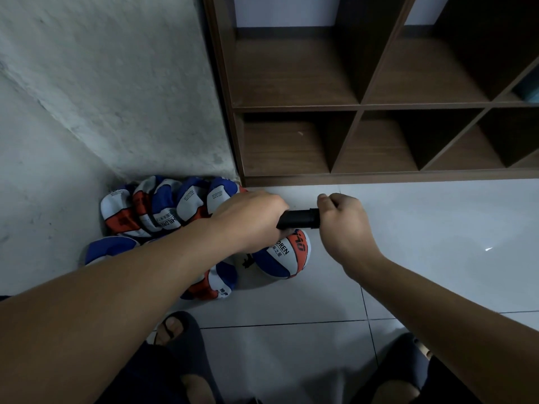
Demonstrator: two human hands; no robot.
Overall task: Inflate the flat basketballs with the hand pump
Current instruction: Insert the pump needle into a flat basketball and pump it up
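Both hands grip the pump point(299, 218): left hand point(250, 220) on barrel, right hand point(344, 225) on handle end. Ball point(284, 255) on floor below, near shelf corner. Risk: needle not seen in valve, so air may be wasted.

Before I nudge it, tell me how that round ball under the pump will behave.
The round ball looks plump and rests on smooth glossy floor tile, so it will probably roll freely. Unlike the folded flat balls, it should feel firm, likely light.
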